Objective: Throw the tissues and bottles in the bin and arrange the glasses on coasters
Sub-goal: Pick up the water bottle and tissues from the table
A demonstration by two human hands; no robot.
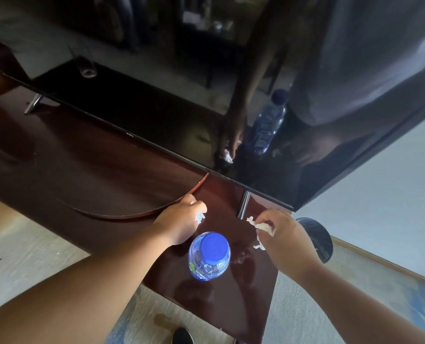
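Presently, a crumpled tissue [262,228] is pinched in the right hand [283,240], and a smaller tissue scrap [199,217] is gripped in the left hand [181,220]. The blue-capped bottle [209,256] stands upright between them on the dark table [231,306], near the television [156,108].

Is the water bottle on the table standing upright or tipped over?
Upright. The bottle stands on the table, its blue cap facing up toward the camera, base down.
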